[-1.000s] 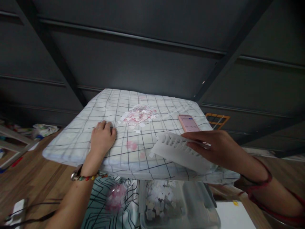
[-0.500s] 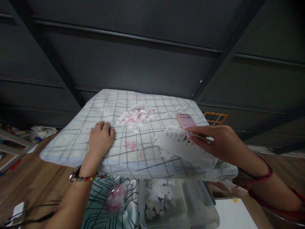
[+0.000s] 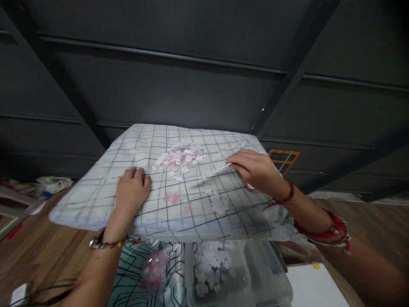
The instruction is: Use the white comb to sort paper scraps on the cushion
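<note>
"Grip, right hand (image 3: 260, 172)?"

"Pinched: thumb and fingers closed on one end of a thin white flat piece (image 3: 220, 169), seen nearly edge-on, over the right half of the checked table (image 3: 105, 192). Contact of its far tip with the cover: cannot tell. Held by the end, probably to leave most of its length free of the fingers."

"Left hand (image 3: 131, 192)?"

"Palm down on the table's left part, fingers loosely together, nothing visible in it. Likely set there for steadying, cover or body."

"Other entries, largest first?"

"Dark panelled wall (image 3: 169, 89), beyond the table's far edge. Translucent plastic bin (image 3: 268, 273), below its near edge, white paper scraps (image 3: 212, 260) inside; presumably stationed there for easy reach. Teal line-patterned cloth (image 3: 128, 273), below the near edge, toward the left. Heap of pink and white scraps (image 3: 182, 157), on the table, about its middle, perhaps to lie within reach of both hands. Pink clump (image 3: 155, 269), below the near edge, blurred. Cluster of white scraps (image 3: 219, 204), on the table's near part, right of middle. Pink patch (image 3: 171, 198), on the near part, left of middle; scraps or stain, cannot tell."
</note>
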### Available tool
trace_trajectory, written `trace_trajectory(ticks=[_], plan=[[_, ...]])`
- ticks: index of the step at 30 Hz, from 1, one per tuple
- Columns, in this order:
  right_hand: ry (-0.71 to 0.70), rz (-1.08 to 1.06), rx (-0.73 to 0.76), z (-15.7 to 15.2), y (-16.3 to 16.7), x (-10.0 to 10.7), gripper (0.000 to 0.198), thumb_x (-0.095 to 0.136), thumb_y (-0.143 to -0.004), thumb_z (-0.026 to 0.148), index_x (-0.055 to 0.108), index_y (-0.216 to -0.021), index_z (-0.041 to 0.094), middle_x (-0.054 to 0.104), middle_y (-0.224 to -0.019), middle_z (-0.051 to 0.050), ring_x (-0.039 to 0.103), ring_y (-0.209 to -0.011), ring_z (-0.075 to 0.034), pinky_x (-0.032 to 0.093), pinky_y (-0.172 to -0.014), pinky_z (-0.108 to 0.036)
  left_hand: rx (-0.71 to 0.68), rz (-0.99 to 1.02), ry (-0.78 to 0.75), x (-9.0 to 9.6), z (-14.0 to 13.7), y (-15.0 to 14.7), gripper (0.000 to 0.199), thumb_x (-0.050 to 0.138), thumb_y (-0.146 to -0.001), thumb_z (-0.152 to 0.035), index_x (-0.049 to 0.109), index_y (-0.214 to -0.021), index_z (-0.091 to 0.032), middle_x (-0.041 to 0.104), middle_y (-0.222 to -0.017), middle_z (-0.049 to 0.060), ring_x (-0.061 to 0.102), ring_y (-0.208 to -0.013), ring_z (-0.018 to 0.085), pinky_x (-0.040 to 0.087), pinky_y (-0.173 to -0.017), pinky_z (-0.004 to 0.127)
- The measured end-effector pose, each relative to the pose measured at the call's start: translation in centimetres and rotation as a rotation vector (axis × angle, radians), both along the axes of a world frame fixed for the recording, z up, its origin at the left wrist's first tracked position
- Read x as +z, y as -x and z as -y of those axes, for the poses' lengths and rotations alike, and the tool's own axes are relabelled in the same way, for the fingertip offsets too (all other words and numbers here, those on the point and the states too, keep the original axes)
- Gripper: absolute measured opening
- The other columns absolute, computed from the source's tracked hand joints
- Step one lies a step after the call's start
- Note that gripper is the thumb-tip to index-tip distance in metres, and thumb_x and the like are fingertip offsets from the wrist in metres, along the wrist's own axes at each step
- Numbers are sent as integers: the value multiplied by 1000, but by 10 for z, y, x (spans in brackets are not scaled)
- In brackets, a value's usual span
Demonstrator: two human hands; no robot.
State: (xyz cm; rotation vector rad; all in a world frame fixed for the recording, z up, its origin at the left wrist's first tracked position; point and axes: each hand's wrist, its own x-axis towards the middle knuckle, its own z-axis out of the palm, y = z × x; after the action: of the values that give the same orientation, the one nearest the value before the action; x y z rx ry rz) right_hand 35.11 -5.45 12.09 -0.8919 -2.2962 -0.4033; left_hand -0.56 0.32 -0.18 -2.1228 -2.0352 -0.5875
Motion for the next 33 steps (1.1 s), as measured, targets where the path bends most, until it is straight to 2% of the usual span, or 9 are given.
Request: trace_trajectory(ticks=[6,11,15,19,22,26,33], plan=[[44,48,-18,-17,-17,-19,29,48,-95,7,73,-95,22,79,-86,-4,73,-81,-20,57,-80,-34,-10,22,-30,-3,-1,1,50,36,-96,-35,68,-125,-10,64,-139,24,58,-133,38,47,-112,55],[122,86,13,-7,-30,-13,27,49,-97,12,72,-91,23,79,-83,-3,74,-81,-19,58,-81,-33,-10,9,-36,-4,0,1,52,34,-97,-36,68,-125,-9,65,-139,25,59,-131,38,48,-111,54],[199,83,-40,-4,-33,-7,25,50,-99,17,73,-92,25,80,-87,-3,75,-85,-20,59,-83,-34,-3,14,-38,-5,-1,2,50,36,-95,-36,69,-125,-12,66,-138,22,59,-132,37,48,-111,53],[124,42,-107,-16,-20,-10,26,50,-98,15,74,-98,24,80,-91,-4,74,-86,-21,57,-82,-35,16,-4,-27,-5,-1,2,52,34,-96,-37,68,-127,-11,65,-140,23,58,-133,37,48,-112,53],[57,52,-166,-31,-2,-16,33,47,-96,7,75,-102,23,81,-95,-6,73,-90,-22,55,-86,-36,5,-17,-13,-3,0,2,53,34,-97,-36,68,-127,-10,65,-140,24,59,-134,37,49,-111,53],[42,92,-162,-48,15,-22,39,44,-91,1,75,-107,19,80,-96,-8,71,-93,-23,51,-87,-36,2,10,-11,-3,0,2,53,35,-97,-37,67,-128,-9,65,-140,24,56,-137,37,47,-114,52],[36,169,-131,-43,9,-22,43,43,-86,-3,76,-101,20,78,-90,-6,67,-85,-22,48,-82,-35,1,15,-16,-5,0,3,53,36,-96,-36,67,-129,-9,64,-141,26,56,-137,39,47,-113,56]])
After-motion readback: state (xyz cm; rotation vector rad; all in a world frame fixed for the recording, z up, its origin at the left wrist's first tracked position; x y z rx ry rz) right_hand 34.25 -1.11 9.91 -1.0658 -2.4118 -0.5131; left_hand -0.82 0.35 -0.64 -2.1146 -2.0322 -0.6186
